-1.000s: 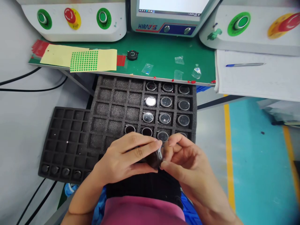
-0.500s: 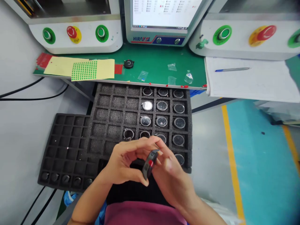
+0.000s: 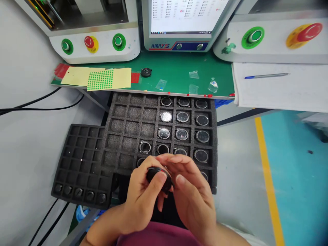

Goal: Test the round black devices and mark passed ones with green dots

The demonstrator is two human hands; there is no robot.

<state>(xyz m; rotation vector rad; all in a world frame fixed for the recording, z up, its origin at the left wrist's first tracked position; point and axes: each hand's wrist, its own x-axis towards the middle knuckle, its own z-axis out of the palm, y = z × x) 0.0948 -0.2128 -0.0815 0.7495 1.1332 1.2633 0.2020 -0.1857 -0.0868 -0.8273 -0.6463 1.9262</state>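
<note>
grey floor (image 3: 238, 171) shows on the right, a yellow line (image 3: 268, 184) parting it from turquoise floor (image 3: 297, 198). nearest is a magenta shirt (image 3: 159, 235). just beyond, the left hand (image 3: 140, 201) pinches a black watch (image 3: 167, 186), thumb laid across it. the watch sits tilted between the two hands. the right hand (image 3: 196, 201) is loosely cupped close beside it, thumb apart from its bent fingers; whether it touches the watch, i cannot tell.

to the left lies a small tray (image 3: 84, 147), five round black pieces (image 3: 79, 192) in its near row. past the hands, a big foam tray (image 3: 128, 145) holds round watches (image 3: 202, 136), mostly in its right columns.

beyond the trays, a green table (image 3: 176, 68) bears yellow sheets (image 3: 121, 78), a round black part (image 3: 146, 72), clear film scraps (image 3: 194, 74) and papers (image 3: 266, 90) with a pen (image 3: 266, 76) on top. at the back, a lit screen (image 3: 181, 17) stands between two white machines (image 3: 102, 56) with green buttons (image 3: 119, 41) and red knobs (image 3: 89, 42).
</note>
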